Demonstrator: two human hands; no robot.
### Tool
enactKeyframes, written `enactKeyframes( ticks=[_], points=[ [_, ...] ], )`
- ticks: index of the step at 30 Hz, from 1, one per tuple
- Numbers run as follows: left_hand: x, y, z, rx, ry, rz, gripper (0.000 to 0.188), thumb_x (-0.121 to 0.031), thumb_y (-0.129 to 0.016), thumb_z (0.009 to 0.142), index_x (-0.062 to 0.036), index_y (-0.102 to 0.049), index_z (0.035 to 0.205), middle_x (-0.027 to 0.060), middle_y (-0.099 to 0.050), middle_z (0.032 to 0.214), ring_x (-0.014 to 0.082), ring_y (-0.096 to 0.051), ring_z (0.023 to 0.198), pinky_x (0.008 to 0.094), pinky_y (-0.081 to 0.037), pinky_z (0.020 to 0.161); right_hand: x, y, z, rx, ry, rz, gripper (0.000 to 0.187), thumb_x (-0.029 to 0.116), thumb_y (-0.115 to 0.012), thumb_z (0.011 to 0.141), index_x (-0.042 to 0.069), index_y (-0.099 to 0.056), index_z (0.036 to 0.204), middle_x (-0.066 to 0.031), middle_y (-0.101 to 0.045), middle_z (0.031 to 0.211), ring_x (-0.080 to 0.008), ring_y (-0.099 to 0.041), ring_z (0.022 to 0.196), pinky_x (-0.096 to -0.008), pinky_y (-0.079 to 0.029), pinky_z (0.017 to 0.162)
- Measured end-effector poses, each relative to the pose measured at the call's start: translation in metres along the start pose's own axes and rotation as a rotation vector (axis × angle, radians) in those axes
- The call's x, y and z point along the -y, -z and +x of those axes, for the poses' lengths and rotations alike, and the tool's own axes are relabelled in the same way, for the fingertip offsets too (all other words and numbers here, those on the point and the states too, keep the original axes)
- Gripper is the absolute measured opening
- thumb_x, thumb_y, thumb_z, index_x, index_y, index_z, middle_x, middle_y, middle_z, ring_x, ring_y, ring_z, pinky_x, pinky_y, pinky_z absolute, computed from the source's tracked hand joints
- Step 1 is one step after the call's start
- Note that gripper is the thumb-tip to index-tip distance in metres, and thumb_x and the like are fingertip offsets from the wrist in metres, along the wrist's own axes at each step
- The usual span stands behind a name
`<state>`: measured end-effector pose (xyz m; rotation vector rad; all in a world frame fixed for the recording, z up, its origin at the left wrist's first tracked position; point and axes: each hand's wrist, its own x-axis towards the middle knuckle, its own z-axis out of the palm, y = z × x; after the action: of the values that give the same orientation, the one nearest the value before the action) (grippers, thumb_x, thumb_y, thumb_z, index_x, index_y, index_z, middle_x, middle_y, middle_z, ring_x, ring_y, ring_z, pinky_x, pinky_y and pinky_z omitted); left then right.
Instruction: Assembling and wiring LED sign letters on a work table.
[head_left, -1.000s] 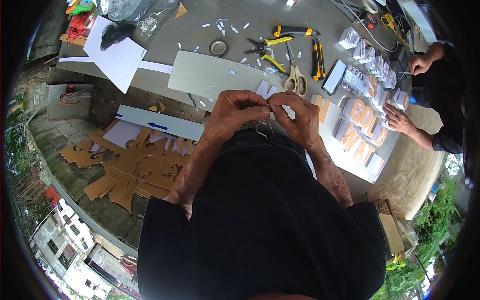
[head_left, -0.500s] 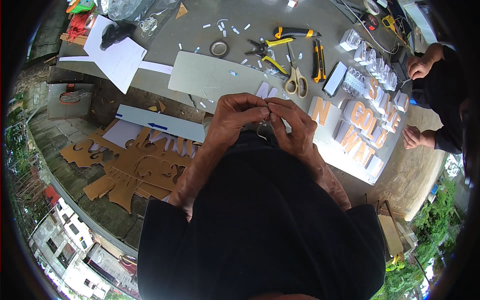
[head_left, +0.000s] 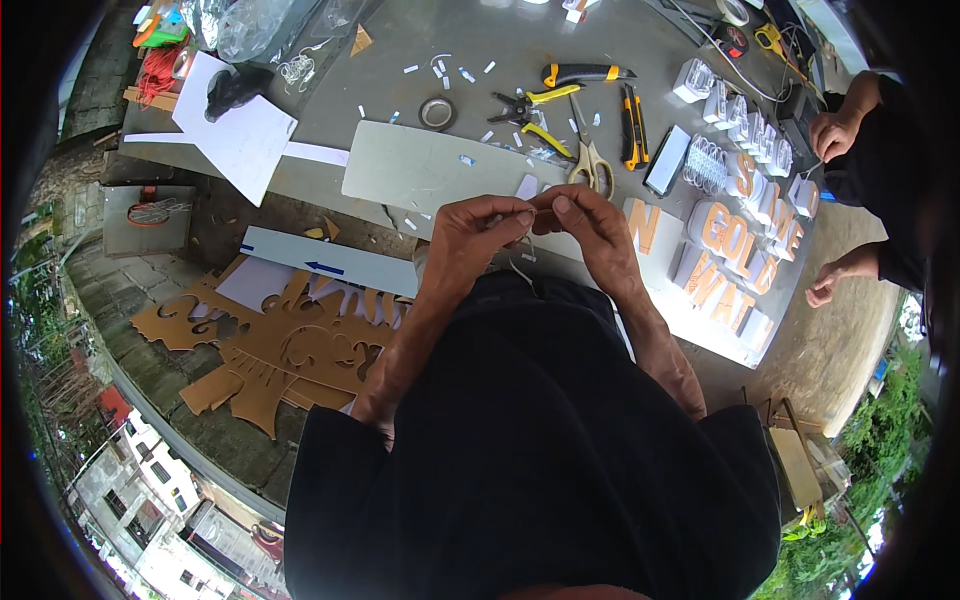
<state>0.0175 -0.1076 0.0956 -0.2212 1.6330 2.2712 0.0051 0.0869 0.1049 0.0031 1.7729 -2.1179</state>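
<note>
A thin pale wire [head_left: 516, 266] dangles below my fingertips, over the table's near edge. My left hand [head_left: 468, 238] is closed in a pinch on it, thumb against forefinger. Close beside, my right hand [head_left: 600, 232] also pinches, the wire's upper part passing between the two hands. The fingers cover most of what is held. Just beyond the hands lie scissors [head_left: 590, 165] with cream handles, partly behind my right fingers. Yellow-and-black wire strippers [head_left: 530, 112] rest farther off, beside two cutter knives [head_left: 634, 128].
Orange-faced white block letters [head_left: 722, 230] stand at the right, near a phone [head_left: 667, 160] and a coil of white wire [head_left: 706, 163]. Another person's hand [head_left: 835, 135] works there. Black tape [head_left: 437, 113] and small white scraps lie mid-table; cut brown boards [head_left: 265, 350] are at lower left.
My right hand has shifted slightly away from the left, and its fingers reach out straighter. The dangling wire shows more clearly. The other person's lower hand has dropped a little.
</note>
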Motion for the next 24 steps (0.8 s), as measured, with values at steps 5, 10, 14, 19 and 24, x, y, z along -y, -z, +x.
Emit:
enactKeyframes(
  ticks=[5, 10, 14, 19, 24],
  points=[
    [0.000, -0.006, 0.003, -0.079, 0.000, 0.023, 0.016, -0.006, -0.075, 0.089, 0.0015, -0.076, 0.103, 0.0069, -0.072, 0.085, 0.0102, -0.062, 0.070, 0.0241, -0.051, 0.065, -0.005, 0.000, -0.002, 0.030, -0.016, -0.019, 0.027, 0.021, -0.056, 0.105, -0.004, -0.062, 0.115, -0.0111, -0.071, 0.100, -0.0169, -0.068, 0.094, -0.0320, -0.055, 0.088],
    [-0.005, -0.002, 0.005, -0.145, 0.031, 0.047, 0.020, -0.010, -0.076, 0.089, 0.0034, -0.075, 0.104, 0.0064, -0.071, 0.081, 0.0106, -0.063, 0.068, 0.0253, -0.053, 0.063, -0.015, -0.004, -0.011, -0.029, 0.075, -0.089, 0.025, 0.020, -0.059, 0.103, -0.001, -0.061, 0.117, -0.0106, -0.071, 0.102, -0.0168, -0.067, 0.091, -0.0332, -0.054, 0.084],
    [-0.012, -0.005, 0.007, -0.164, 0.074, 0.072, 0.021, -0.011, -0.075, 0.089, 0.0041, -0.074, 0.105, 0.0073, -0.072, 0.083, 0.0113, -0.065, 0.068, 0.0259, -0.054, 0.062, -0.006, -0.007, -0.018, -0.029, 0.321, -0.454, 0.032, 0.012, -0.073, 0.091, 0.002, -0.061, 0.120, -0.0118, -0.073, 0.101, -0.0193, -0.068, 0.087, -0.0337, -0.055, 0.078],
    [-0.010, -0.008, 0.011, -0.104, 0.085, 0.035, 0.024, -0.011, -0.076, 0.089, 0.0040, -0.072, 0.107, 0.0085, -0.073, 0.085, 0.0122, -0.066, 0.068, 0.0259, -0.054, 0.059, -0.014, -0.009, -0.018, -0.125, 0.250, -0.458, 0.035, 0.008, -0.079, 0.084, 0.003, -0.063, 0.115, -0.0101, -0.073, 0.095, -0.0201, -0.070, 0.079, -0.0329, -0.056, 0.070],
    [-0.004, -0.005, 0.013, -0.021, 0.104, 0.040, 0.025, -0.012, -0.077, 0.088, 0.0037, -0.072, 0.107, 0.0085, -0.074, 0.085, 0.0115, -0.069, 0.071, 0.0243, -0.055, 0.059, -0.013, -0.007, -0.019, -0.152, 0.317, -0.460, 0.025, 0.008, -0.078, 0.086, 0.003, -0.067, 0.108, -0.0091, -0.074, 0.091, -0.0195, -0.071, 0.077, -0.0324, -0.055, 0.068]
  ],
)
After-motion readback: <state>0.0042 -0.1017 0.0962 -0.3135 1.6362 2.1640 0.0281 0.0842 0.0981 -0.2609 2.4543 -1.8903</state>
